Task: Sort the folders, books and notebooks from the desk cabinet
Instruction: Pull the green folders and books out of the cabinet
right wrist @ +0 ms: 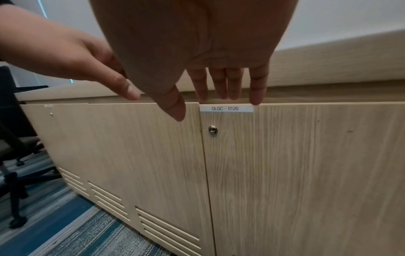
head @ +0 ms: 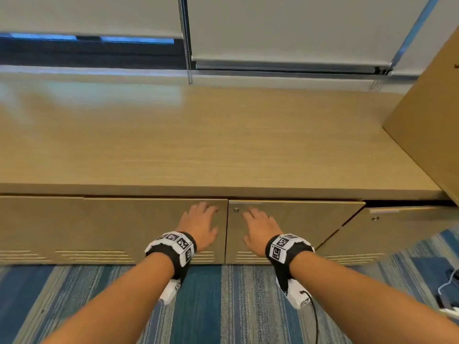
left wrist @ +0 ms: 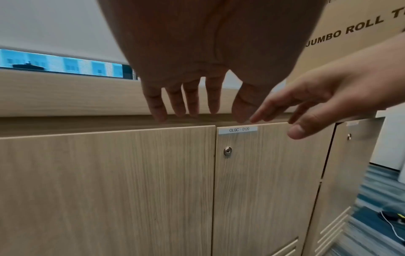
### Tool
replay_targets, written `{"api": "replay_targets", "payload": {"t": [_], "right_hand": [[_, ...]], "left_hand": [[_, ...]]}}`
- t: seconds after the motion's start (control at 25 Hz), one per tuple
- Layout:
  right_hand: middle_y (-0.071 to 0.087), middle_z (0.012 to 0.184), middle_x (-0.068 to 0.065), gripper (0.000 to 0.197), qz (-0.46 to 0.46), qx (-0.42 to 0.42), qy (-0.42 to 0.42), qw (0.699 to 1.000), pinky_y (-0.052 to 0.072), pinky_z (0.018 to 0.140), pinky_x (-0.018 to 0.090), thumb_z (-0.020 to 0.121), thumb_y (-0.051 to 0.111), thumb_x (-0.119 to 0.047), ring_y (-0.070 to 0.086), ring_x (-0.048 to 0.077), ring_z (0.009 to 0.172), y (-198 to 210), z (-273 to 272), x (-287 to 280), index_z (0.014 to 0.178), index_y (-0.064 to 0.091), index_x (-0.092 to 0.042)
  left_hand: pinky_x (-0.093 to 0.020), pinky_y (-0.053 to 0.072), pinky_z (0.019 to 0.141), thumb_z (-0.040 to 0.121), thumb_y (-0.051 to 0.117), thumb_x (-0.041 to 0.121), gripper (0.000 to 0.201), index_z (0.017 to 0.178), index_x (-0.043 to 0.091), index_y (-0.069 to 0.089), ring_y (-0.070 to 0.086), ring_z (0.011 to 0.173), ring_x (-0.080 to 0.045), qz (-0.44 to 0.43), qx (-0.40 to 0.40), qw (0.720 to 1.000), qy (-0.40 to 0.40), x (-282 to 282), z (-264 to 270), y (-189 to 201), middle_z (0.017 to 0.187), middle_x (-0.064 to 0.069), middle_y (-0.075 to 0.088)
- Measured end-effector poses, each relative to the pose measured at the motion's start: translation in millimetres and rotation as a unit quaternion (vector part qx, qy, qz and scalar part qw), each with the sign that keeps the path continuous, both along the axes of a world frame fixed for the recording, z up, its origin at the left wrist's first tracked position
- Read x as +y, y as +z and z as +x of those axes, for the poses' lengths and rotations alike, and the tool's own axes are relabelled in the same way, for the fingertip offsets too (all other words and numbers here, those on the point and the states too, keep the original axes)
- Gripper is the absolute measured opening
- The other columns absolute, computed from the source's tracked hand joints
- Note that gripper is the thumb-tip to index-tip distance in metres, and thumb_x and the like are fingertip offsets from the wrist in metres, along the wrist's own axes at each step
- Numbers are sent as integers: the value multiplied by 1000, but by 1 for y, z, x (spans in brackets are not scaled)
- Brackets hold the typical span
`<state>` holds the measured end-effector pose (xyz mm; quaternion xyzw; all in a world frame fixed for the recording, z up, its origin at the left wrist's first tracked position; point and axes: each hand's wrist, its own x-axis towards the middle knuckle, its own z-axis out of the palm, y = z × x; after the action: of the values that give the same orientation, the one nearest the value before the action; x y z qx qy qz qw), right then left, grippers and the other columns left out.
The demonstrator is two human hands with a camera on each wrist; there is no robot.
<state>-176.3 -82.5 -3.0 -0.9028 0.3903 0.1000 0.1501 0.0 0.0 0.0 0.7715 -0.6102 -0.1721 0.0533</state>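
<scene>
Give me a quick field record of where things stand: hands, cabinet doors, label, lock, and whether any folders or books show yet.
left hand: open, fingers reaching to top edge of left door
right hand: open, fingers at top edge of right door
doors: both look shut
label: reads OLGC - 0120, on right door
lock: on right door, below label
folders, books, notebooks: none in view
countertop: wood, above the doors

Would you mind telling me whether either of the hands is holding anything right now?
Nothing is held: left hand and right hand reach open-fingered toward the light wooden cabinet doors.
</scene>
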Motion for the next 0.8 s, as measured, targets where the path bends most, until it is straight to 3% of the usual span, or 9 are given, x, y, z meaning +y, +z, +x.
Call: {"api": "replay_targets", "payload": {"t": [0.08, 0.16, 0.28, 0.44, 0.6, 0.68, 0.8], "right_hand": [[11, 160, 7, 72, 0, -10, -15, 1000, 21, 116, 47, 90, 55, -27, 12, 24, 148, -11, 17, -15, 151, 19, -17], [12, 160, 6, 77, -7, -2, -19, 1000, 18, 117, 49, 88, 56, -28, 10, 23, 148, -21, 28, -28, 152, 14, -17], [24, 153, 5, 80, -36, 26, -17, 999, 13, 116, 54, 85, 57, -34, 20, 24, 143, -36, 38, -37, 151, 16, -16], [35, 141, 6, 81, -76, 35, -38, 996, 17, 111, 57, 78, 59, -45, 32, 27, 133, -48, 48, -32, 147, 27, -19], [49, 125, 5, 51, -94, 22, -43, 994, 28, 105, 52, 84, 50, -46, 46, 27, 115, -52, 55, -12, 126, 48, -18], [55, 111, 1, 37, -94, -15, -42, 995, 35, 102, 49, 91, 39, -47, 52, 23, 104, -57, 41, 7, 112, 54, -20], [53, 86, -7, 26, -137, -71, -22, 988, 45, 87, 41, 93, 36, -45, 55, 18, 80, -67, 3, 42, 87, 54, -26]], "left_hand": [[-44, 23, 115, 91, 52, 35, 65, 149, 23, 25, 21, 143, -24, 13, -22, 999, -23, -22, 8, -11, 156, -4, 23], [-45, 19, 116, 90, 52, 34, 73, 152, 21, 16, 17, 145, -25, 29, -39, 997, -55, -37, 12, -21, 158, -5, 18], [-46, 14, 117, 87, 53, 35, 81, 153, 19, 10, 19, 143, -25, 33, -72, 994, -79, -43, 16, -37, 156, -6, 20], [-52, 12, 117, 79, 57, 39, 85, 151, 20, 16, 24, 138, -27, 28, -87, 995, -47, -44, 4, -45, 148, -8, 27], [-48, 24, 111, 78, 52, 37, 59, 134, 19, 41, 38, 121, -27, 9, -93, 995, -46, -34, -9, -46, 131, -7, 41], [-43, 28, 108, 81, 46, 39, 44, 122, 21, 46, 43, 113, -22, 2, -68, 996, -62, -15, -15, -50, 122, -2, 47], [-39, 29, 105, 87, 33, 53, 34, 104, 28, 50, 48, 98, -15, -27, -35, 998, -43, 24, -24, -55, 102, 10, 54]]}}
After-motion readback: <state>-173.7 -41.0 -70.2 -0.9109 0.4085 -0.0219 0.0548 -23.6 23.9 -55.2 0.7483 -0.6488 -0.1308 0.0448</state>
